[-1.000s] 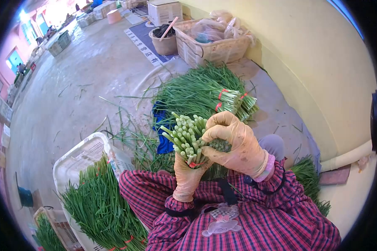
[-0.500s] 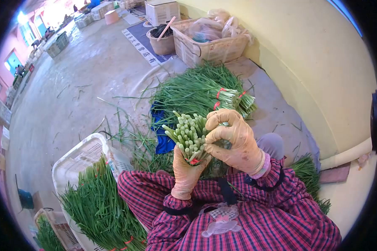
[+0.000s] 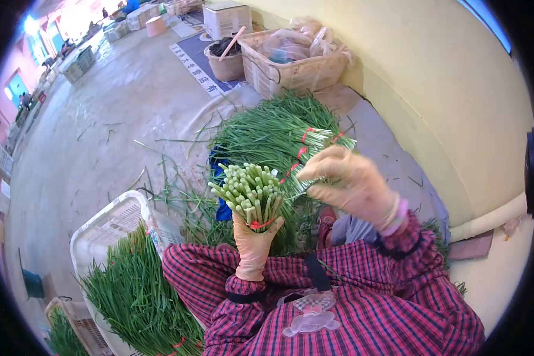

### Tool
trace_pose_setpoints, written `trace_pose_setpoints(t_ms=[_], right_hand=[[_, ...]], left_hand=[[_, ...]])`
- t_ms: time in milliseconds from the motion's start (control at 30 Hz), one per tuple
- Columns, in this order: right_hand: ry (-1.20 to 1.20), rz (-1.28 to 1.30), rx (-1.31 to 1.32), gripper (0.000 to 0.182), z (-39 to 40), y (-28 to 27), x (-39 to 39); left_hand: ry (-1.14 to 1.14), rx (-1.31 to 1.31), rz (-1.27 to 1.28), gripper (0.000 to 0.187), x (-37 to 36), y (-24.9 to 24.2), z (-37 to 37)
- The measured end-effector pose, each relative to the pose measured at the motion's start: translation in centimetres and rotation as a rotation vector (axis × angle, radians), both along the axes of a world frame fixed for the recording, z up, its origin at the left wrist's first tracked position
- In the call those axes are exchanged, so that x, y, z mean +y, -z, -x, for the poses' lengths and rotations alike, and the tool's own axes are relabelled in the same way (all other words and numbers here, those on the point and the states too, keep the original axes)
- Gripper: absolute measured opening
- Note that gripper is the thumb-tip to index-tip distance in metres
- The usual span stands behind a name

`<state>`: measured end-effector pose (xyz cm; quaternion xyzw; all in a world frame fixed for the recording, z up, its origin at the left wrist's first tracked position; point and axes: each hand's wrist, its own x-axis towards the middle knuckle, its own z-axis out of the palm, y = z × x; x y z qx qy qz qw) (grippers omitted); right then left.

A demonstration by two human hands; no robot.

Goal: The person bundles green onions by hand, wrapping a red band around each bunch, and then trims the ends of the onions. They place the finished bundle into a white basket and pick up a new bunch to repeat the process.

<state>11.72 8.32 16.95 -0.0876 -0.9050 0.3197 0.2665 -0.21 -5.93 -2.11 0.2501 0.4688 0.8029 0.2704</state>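
My left hand (image 3: 255, 246), in a pale rubber glove, grips a bunch of green stalks (image 3: 251, 191) by its lower part, cut ends up. A red band wraps the bunch just above my fingers. To the right, my gloved right hand (image 3: 353, 184) is raised apart from the bunch, slightly blurred, its thumb and fingers curved and separated with nothing seen between them. Beyond my hands lies a pile of tied green bundles (image 3: 267, 130) with red bands, partly hidden by my right hand.
A white crate (image 3: 110, 222) at lower left holds more green bundles. Behind the pile stand a basket of plastic bags (image 3: 296, 74) and a bucket (image 3: 226, 65). Loose leaves litter the floor. A yellow wall (image 3: 445, 101) and a pipe (image 3: 492, 216) run along the right.
My right hand has drawn away from the bunch to the right and opened wider. My left hand has shifted slightly left with the bunch, whose red band shows more fully.
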Motion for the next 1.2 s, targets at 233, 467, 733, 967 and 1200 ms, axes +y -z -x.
trace_pose_setpoints(t_ms=[233,467,733,967,1200], right_hand=[[0.194,-0.138,0.036,0.036,3.3,3.2,-3.7],[0.275,-0.467,0.093,0.023,4.1,4.4,-4.2],[0.237,-0.69,0.126,0.012,4.4,5.5,-4.2],[0.059,-0.44,0.079,0.014,3.1,2.8,-3.2],[0.027,-0.226,0.233,0.015,0.6,-4.3,-1.4]], left_hand=[[-0.004,0.039,0.062,0.084,0.0,0.1,-0.1],[-0.072,0.027,-0.052,0.083,0.5,0.2,-0.4],[-0.098,0.015,-0.08,0.08,0.7,0.2,-0.7],[-0.034,0.02,-0.007,0.074,0.5,0.9,-0.4],[-0.071,0.058,0.05,0.071,0.3,-0.2,-0.5]])
